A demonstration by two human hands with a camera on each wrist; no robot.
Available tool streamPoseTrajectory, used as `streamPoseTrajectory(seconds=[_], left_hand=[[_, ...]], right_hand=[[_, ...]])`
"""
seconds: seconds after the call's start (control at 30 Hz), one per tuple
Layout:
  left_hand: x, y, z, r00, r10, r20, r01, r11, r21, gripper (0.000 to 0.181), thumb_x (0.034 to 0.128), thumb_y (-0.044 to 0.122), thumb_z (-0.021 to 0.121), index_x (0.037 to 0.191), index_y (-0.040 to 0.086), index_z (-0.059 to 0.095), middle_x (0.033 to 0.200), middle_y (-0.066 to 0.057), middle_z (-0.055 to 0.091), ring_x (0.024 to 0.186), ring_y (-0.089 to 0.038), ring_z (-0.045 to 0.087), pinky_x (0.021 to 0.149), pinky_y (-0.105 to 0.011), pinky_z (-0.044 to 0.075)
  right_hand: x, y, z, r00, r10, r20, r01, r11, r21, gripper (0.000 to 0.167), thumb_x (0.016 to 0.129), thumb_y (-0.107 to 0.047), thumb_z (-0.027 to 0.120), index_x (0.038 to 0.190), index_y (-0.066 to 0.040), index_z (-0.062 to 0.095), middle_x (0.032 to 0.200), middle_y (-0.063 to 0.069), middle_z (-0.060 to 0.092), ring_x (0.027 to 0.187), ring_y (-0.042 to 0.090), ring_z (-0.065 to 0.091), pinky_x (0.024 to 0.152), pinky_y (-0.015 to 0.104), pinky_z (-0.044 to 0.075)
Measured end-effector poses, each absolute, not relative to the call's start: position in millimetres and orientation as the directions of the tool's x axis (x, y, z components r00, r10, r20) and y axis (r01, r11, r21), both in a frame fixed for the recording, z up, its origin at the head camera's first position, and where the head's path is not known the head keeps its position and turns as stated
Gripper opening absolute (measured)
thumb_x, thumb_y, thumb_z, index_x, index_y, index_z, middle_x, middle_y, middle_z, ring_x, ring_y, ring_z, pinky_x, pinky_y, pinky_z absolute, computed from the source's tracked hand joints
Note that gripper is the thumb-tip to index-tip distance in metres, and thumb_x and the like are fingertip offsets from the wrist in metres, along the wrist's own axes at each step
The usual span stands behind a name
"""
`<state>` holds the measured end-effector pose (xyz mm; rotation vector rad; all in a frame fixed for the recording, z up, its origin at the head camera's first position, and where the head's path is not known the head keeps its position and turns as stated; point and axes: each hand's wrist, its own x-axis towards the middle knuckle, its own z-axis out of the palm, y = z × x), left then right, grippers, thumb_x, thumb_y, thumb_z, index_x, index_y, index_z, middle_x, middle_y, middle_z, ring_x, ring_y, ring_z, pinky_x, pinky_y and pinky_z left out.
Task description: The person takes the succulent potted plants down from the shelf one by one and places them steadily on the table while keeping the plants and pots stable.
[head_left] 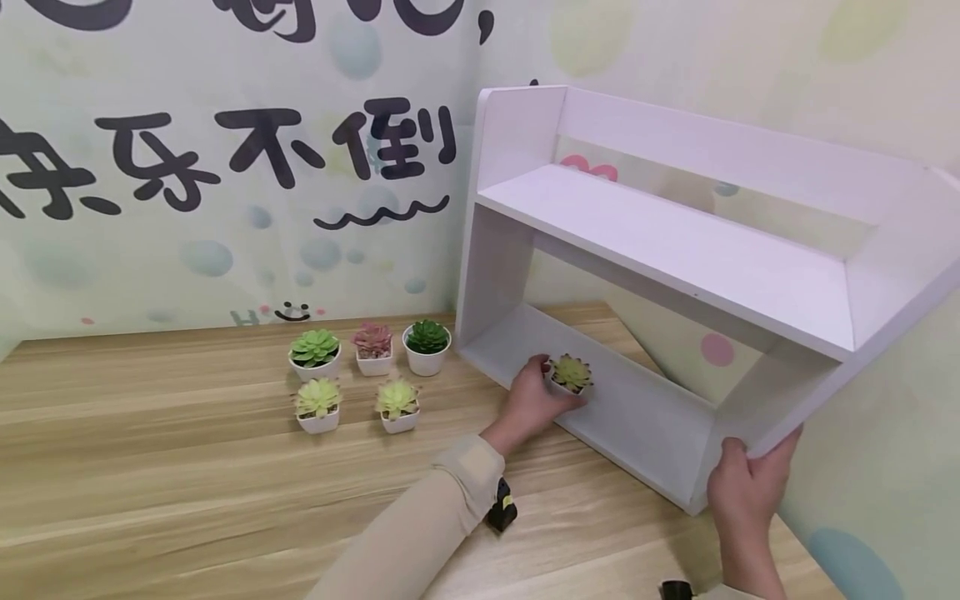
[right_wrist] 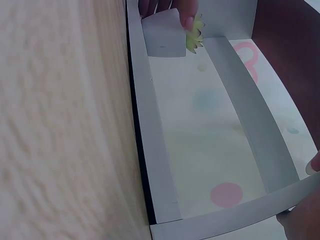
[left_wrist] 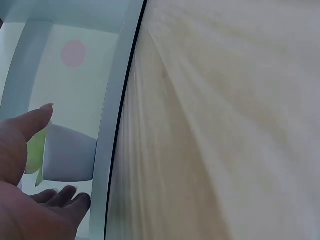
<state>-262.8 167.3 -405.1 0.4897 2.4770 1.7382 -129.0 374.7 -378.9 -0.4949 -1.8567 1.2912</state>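
Observation:
My left hand (head_left: 534,400) is around a small potted succulent (head_left: 572,375) with pale green, dark-tipped leaves. Its white pot (left_wrist: 70,155) rests on the bottom board of a white two-tier shelf (head_left: 660,225). In the left wrist view, thumb and fingers stand slightly apart from the pot on either side. At the shelf's lower right, my right hand (head_left: 750,487) grips the side panel, thumb on one side and fingers on the other. The right wrist view has the pot (right_wrist: 165,37) at the top, with left-hand fingers beside it.
Left of the shelf, several potted succulents stand on the wooden table (head_left: 187,467): a bright green one (head_left: 315,354), a reddish one (head_left: 372,346), a dark green one (head_left: 427,346) and two yellow-green ones, (head_left: 318,404) nearer the front. A printed wall (head_left: 247,275) rises behind.

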Motion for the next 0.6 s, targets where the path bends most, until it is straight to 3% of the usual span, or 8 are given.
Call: streamPoseTrajectory(seconds=[0.6], left_hand=[[-260.5,176.2,-406.5,-0.948,0.252,0.194,0.266,0.296,0.917,0.067,0.0802,0.015,0.083,0.135,-0.005,0.051,0.129,-0.02,0.063,0.123,-0.032,0.061,0.107,-0.041,0.051]], right_hand=[[-130.7,375.0,-379.8,-0.606,0.693,0.391,-0.133,0.395,-0.909,0.077,0.092,-0.001,0.036,0.158,-0.037,0.021,0.139,-0.002,0.046,0.128,0.02,0.044,0.109,0.025,0.034]])
